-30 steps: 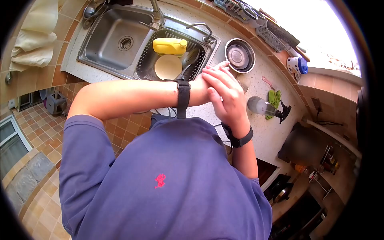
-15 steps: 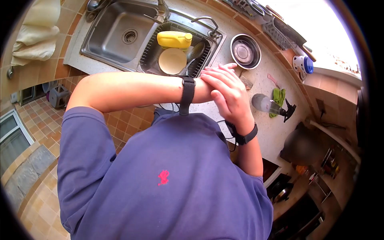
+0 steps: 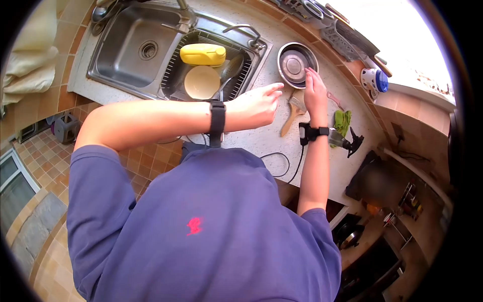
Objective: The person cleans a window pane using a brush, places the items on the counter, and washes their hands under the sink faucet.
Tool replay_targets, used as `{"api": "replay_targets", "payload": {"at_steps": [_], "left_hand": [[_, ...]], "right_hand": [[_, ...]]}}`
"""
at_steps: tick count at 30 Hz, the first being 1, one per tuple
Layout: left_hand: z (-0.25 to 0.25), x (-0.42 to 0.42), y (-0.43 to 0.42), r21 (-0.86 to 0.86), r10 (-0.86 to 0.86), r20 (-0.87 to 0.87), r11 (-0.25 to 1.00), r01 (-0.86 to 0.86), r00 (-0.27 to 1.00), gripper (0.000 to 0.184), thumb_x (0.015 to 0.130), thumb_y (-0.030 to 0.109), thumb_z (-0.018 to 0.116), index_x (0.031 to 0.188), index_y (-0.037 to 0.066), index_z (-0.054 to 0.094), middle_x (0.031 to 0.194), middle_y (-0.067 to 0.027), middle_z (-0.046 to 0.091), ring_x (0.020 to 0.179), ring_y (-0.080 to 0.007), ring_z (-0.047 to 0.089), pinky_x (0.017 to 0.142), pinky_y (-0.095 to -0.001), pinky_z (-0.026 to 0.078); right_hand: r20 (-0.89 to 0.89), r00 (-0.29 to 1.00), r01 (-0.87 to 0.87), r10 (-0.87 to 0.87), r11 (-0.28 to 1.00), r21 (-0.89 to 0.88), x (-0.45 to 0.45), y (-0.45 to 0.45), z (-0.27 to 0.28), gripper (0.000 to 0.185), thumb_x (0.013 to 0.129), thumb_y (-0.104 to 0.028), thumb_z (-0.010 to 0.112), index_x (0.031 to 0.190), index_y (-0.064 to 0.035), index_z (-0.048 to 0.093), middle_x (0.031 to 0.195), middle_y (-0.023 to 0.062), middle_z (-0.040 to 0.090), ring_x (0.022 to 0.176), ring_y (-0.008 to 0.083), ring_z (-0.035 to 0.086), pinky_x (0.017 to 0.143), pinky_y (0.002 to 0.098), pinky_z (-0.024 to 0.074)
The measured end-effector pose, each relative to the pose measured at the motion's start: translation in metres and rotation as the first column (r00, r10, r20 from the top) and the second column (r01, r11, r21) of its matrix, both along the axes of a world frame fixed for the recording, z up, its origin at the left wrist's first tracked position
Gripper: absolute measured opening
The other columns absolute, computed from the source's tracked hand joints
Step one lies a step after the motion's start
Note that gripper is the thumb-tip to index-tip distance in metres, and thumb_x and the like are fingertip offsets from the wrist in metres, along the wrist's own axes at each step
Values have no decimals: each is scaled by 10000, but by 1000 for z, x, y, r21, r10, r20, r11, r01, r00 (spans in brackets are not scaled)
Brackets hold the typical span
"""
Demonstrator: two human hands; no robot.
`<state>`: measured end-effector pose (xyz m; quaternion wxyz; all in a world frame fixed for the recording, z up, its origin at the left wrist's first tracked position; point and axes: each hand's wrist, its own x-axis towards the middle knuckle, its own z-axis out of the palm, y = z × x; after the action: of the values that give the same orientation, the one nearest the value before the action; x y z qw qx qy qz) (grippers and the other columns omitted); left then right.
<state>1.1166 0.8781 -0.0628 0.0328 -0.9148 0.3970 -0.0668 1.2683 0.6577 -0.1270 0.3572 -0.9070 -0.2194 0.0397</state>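
Observation:
My left hand [image 3: 255, 106] hovers above the counter by the sink's right basin, fingers partly stretched out and holding nothing. My right hand [image 3: 315, 95] is raised beside the steel bowl [image 3: 293, 64], its straight fingers close together and nothing in it. Between the two hands lies a flat brush [image 3: 290, 118] with a wooden handle. A green cloth [image 3: 342, 121] and a spray bottle [image 3: 338, 139] are just right of my right wrist; the forearm partly hides the bottle. Both wrists wear black straps.
In the right basin's drying rack [image 3: 173, 75] are a yellow jug [image 3: 202, 54], a cream bowl [image 3: 202, 82] and a dark ladle-like utensil [image 3: 232, 68]. The left basin [image 3: 128, 48] has a drain. Knives and a grey basket [image 3: 338, 41] line the window ledge. A cable [image 3: 300, 163] hangs off the counter.
My hands were touching, the right laid over the left; now they are apart. The right hand has moved up and right, and the brush between them has come into fuller view.

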Motion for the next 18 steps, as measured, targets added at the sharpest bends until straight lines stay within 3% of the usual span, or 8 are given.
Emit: {"api": "replay_targets", "payload": {"at_steps": [4,9,10,12,13,16,18], "left_hand": [[1,6,3,-175,-8,17,984,11,1000,310,805,165,616,1006,-41,732,1119,-178,732,1236,-272,631,1244,-493,298],[0,14,12,-151,2,-47,988,-10,999,293,811,153,617,1007,-39,719,1115,-177,729,1239,-269,630,1233,-492,317],[-3,14,11,-160,7,-58,987,-16,998,293,810,153,618,1007,-38,720,1114,-178,728,1242,-272,628,1235,-491,314],[-9,15,10,-179,25,-80,983,-39,997,293,809,154,618,1006,-36,721,1113,-181,728,1246,-276,624,1237,-491,308],[-10,16,11,-181,29,-79,982,-43,996,283,808,154,621,997,-29,727,1112,-179,728,1250,-281,621,1234,-489,313],[-9,16,13,-190,29,-85,981,-45,996,269,806,147,621,979,-26,733,1109,-174,729,1240,-280,625,1225,-481,329],[-13,16,11,-168,33,-52,985,-42,998,268,802,149,621,960,-36,734,1110,-179,729,1235,-289,626,1220,-470,337]], "right_hand": [[-12,999,31,-33,991,-134,43,-13,-57,468,1058,-305,480,1279,78,633,1377,274,594,1313,399,546,1131,427,408],[-108,994,-63,36,964,-259,65,7,-97,484,1027,-344,499,1256,61,632,1331,295,603,1252,442,563,1085,465,444],[-176,984,-68,9,941,-333,62,16,-91,451,1024,-347,502,1250,14,649,1284,281,631,1205,438,592,1044,478,475],[-177,983,-104,45,935,-338,52,32,-74,440,1015,-342,531,1250,12,642,1309,256,627,1225,434,583,1036,476,472],[-15,998,-60,59,916,-396,43,41,-55,409,994,-316,561,1249,-12,664,1279,240,653,1159,409,633,1007,460,507],[191,979,-16,67,967,-255,26,52,-10,373,979,-258,593,1251,-16,671,1283,216,665,1153,394,646,1002,445,513],[153,981,-73,120,957,-281,9,55,20,350,970,-222,609,1244,-17,678,1278,204,673,1161,382,646,1005,438,513]]}}
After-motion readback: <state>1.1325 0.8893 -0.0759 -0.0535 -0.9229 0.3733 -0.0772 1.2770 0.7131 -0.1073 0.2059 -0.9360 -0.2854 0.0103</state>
